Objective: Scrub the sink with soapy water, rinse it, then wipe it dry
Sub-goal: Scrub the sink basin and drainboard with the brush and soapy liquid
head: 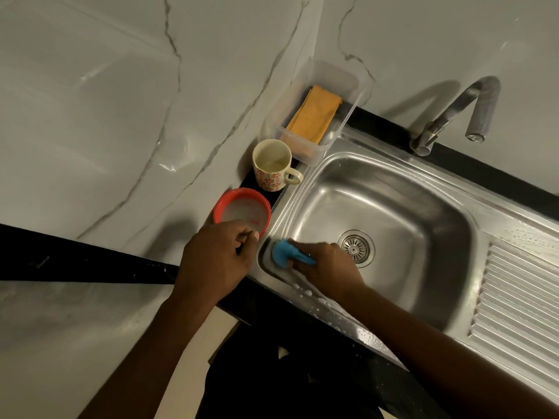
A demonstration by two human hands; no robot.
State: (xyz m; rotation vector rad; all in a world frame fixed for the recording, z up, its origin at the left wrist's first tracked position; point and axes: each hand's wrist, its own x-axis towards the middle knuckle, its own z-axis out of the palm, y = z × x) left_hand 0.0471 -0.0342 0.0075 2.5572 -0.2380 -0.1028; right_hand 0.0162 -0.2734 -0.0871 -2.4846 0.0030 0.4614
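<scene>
A stainless steel sink [402, 207] with a round drain strainer [356, 247] fills the right of the view. My right hand [328, 266] grips a blue scrubber [282, 252] and presses it against the basin's near left corner. Soap bubbles dot the sink rim beside my right wrist. My left hand [216, 257] rests as a closed fist on the counter edge, just in front of a red-rimmed bowl [242, 210] of cloudy soapy water; whether it grips the bowl I cannot tell.
A patterned mug [273, 164] with liquid stands behind the bowl. A clear plastic tub [344, 83] holds an orange cloth [314, 114]. A steel tap [453, 113] arches over the back rim. The ribbed drainboard [520, 306] lies at the right. Marble walls close the corner.
</scene>
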